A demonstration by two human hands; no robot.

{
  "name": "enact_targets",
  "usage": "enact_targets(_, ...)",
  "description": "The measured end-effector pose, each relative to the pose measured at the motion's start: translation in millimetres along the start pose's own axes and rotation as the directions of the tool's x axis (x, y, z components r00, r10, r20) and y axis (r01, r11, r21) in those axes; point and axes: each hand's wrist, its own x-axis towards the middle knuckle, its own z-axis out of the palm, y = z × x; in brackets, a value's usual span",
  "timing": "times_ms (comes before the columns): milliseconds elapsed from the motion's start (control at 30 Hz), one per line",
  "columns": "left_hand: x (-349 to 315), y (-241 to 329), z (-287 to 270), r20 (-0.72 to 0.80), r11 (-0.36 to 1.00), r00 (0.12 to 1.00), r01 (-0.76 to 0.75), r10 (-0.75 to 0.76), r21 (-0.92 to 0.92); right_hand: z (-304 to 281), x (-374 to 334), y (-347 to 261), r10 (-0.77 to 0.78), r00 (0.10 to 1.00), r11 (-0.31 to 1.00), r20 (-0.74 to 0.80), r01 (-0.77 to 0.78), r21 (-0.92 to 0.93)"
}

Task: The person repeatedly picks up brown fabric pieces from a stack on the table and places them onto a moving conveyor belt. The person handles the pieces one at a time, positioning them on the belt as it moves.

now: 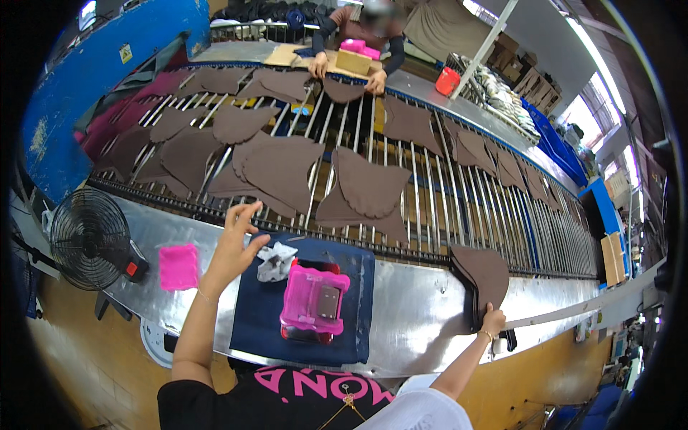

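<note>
My left hand point(240, 240) reaches toward the near edge of the slatted metal conveyor point(423, 215), fingers spread and holding nothing. It is above a crumpled white cloth point(276, 262). On the right, my right hand point(492, 320) is closed on the near end of a stack of dark brown cut pieces point(481, 278), which lies at the table's edge against the conveyor. Similar brown pieces with curved edges point(276, 168) lie in overlapping groups along the slats. Between my hands, a bright pink tray point(294, 315) with a small brownish block point(329, 302) stands on a dark blue pad point(258, 330).
A pink square pad point(178, 266) and a black fan point(89, 239) are at the left of the metal table point(408, 315). Across the conveyor, a co-worker's hands point(375, 82) touch a brown piece point(344, 89). A blue panel point(93, 93) rises at far left.
</note>
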Motion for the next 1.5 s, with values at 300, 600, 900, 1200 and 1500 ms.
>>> enact_targets(300, -19.0, 0.3, -10.5, -0.058, 0.997, 0.998, 0.035, -0.031, 0.066, 5.5, 7.4, 10.7, 0.017, 0.991, 0.997, -0.132, -0.007, 0.071)
enact_targets(600, -18.2, 8.2, -13.2, -0.048, 0.999, 0.999, 0.005, -0.003, 0.042, -38.0, 1.4, 4.0, -0.085, 0.987, 0.778, 0.137, -0.020, 0.628)
enact_targets(900, 13.9, 52.7, 6.4, 0.108, 0.984, 0.984, -0.129, 0.143, -0.125, -186.7, -79.9, -90.5, -0.339, 0.918, 0.195, -0.206, 0.282, 0.939)
enact_targets(1200, 9.9, 61.7, -1.5, 0.106, 0.769, 0.989, 0.144, -0.100, -0.623, -213.2, -216.0, -190.6, -0.796, 0.563, -0.322, -0.221, -0.086, 0.943)
enact_targets(1500, -30.7, 59.4, -76.9, -0.293, 0.997, 0.956, 0.009, -0.030, -0.072, -206.7, -246.3, -211.2, -0.912, 0.337, -0.209, -0.234, 0.108, 0.972)
